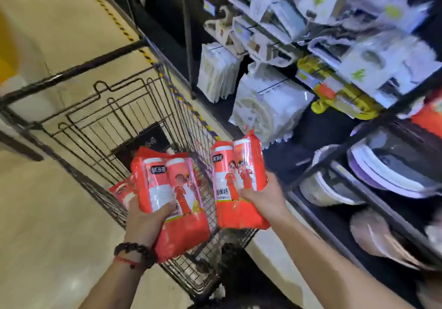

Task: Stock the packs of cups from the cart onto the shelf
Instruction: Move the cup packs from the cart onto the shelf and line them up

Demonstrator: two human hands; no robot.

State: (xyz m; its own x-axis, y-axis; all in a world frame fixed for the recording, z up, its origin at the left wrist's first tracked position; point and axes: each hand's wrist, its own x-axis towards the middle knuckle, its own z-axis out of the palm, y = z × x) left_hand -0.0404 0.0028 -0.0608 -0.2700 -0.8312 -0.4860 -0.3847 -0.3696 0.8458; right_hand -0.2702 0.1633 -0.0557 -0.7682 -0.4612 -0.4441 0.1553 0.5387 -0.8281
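Both hands, left (143,220) and right (263,196), each grip red cup packs (239,179) above the wire cart (119,117), beside crowded shelves (358,141).

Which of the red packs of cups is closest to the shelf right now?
The pack of cups in the right hand, at, held beyond the cart's edge toward the shelf. The left hand's pack is over the cart.

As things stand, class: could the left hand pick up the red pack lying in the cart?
Probably not yet. The left hand already grips a pack of cups, which also hangs over the pack in the cart.
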